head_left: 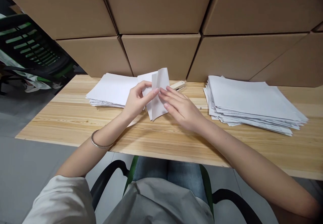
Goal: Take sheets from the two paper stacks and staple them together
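Observation:
My left hand (139, 97) pinches a folded white sheet of paper (160, 77) between thumb and fingers, holding it upright above the wooden table. My right hand (183, 110) is open, its outstretched fingers touching the right side of the folded sheet. The fingers behind the paper are hidden. Just past my right fingertips lies a beige stapler-like object (179, 85), partly covered by the hand. Behind my left hand sits a stack of white paper (116, 86).
A second, thicker and uneven paper stack (249, 96) lies on the right of the wooden table (63, 116). Large cardboard boxes (161, 54) form a wall along the table's back edge. A black and green chair (32, 45) stands at the far left.

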The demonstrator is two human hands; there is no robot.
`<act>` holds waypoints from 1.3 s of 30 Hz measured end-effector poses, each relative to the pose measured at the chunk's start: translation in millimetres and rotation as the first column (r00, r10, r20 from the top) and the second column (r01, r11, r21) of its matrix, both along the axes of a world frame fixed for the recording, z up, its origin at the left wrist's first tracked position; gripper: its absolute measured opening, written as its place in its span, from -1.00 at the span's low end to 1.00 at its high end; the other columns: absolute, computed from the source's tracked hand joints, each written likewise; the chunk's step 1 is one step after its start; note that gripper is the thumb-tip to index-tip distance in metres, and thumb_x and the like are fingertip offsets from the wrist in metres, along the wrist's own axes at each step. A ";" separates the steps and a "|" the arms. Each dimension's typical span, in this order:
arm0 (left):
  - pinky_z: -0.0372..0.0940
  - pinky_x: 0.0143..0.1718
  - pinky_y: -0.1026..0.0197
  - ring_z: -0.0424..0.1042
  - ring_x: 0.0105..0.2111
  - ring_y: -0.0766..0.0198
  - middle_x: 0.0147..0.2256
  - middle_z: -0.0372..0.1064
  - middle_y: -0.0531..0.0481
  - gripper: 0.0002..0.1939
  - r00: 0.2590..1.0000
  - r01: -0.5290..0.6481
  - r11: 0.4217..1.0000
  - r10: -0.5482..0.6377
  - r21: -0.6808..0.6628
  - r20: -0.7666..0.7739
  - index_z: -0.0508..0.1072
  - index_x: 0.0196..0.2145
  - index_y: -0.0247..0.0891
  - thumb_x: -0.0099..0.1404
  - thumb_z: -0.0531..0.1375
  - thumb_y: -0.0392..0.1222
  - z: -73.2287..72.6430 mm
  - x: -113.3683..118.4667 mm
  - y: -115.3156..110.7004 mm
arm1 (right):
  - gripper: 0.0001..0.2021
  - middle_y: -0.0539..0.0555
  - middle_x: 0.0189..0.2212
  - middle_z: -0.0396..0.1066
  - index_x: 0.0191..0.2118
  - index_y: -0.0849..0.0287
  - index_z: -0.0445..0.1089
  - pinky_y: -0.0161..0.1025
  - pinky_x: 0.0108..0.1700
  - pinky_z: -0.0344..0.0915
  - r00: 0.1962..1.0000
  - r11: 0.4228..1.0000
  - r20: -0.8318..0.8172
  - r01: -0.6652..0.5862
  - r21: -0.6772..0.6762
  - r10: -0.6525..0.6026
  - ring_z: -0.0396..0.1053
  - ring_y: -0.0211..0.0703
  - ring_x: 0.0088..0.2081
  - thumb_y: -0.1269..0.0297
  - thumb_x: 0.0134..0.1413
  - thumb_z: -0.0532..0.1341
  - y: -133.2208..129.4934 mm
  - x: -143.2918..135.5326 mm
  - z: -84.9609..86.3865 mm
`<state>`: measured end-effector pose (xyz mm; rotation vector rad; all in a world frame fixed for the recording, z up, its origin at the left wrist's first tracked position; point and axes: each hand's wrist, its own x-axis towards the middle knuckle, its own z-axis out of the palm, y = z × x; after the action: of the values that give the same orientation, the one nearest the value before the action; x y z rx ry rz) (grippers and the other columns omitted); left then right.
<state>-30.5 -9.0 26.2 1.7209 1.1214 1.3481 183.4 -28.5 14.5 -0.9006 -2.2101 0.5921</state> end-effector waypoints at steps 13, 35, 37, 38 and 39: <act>0.23 0.38 -0.18 0.24 0.38 -0.08 0.27 0.41 -0.03 -0.68 0.955 0.258 0.966 -0.255 -0.002 0.155 0.67 -0.15 -0.02 0.20 0.42 0.14 3.0 -11.1 0.6 | -0.30 0.12 0.32 0.35 0.25 -0.04 0.36 0.16 0.33 0.25 0.826 0.897 -0.499 0.018 -0.441 -0.262 0.27 0.11 0.36 -0.39 0.22 0.01 45.4 44.9 11.6; 0.35 0.02 0.03 0.47 -0.06 0.06 -0.15 0.47 -0.08 -0.54 0.999 -0.041 0.990 0.036 0.136 0.040 0.45 -0.11 -0.11 0.31 0.25 0.32 -9.4 -4.9 16.5 | -0.63 0.06 -0.11 0.63 -0.20 0.01 0.60 0.23 0.11 0.48 0.782 0.910 -0.538 0.088 -0.406 -0.315 0.55 0.18 0.02 0.09 -0.19 0.57 60.0 67.8 1.6; 0.35 -0.02 0.06 0.47 -0.10 0.08 -0.17 0.46 -0.07 -0.55 0.999 -0.033 0.993 0.029 0.112 0.037 0.44 -0.12 -0.12 0.32 0.25 0.30 -12.3 -2.3 14.0 | -0.61 0.08 -0.14 0.63 -0.21 0.04 0.60 0.24 0.08 0.49 0.779 0.910 -0.530 0.125 -0.394 -0.336 0.56 0.19 -0.02 0.07 -0.21 0.58 60.7 66.5 0.7; 0.35 -0.03 0.07 0.47 -0.10 0.09 -0.18 0.46 -0.07 -0.56 0.999 -0.028 0.994 0.024 0.104 0.036 0.44 -0.12 -0.12 0.33 0.25 0.29 -13.2 -1.0 12.6 | -0.60 0.09 -0.13 0.63 -0.21 0.06 0.60 0.24 0.08 0.49 0.764 0.910 -0.538 0.153 -0.386 -0.356 0.56 0.19 -0.02 0.07 -0.22 0.58 60.4 65.7 1.2; 0.35 -0.03 0.08 0.47 -0.09 0.09 -0.18 0.46 -0.07 -0.57 0.999 -0.025 0.995 0.021 0.098 0.037 0.43 -0.12 -0.13 0.33 0.25 0.29 -13.9 0.2 11.2 | -0.58 0.10 -0.13 0.63 -0.21 0.07 0.59 0.24 0.08 0.49 0.742 0.907 -0.551 0.186 -0.377 -0.382 0.56 0.20 -0.01 0.07 -0.24 0.59 59.9 65.1 2.3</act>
<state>-30.3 2.3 12.3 1.7505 1.0739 1.4646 248.6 31.3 16.7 -1.0000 -1.3739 0.9328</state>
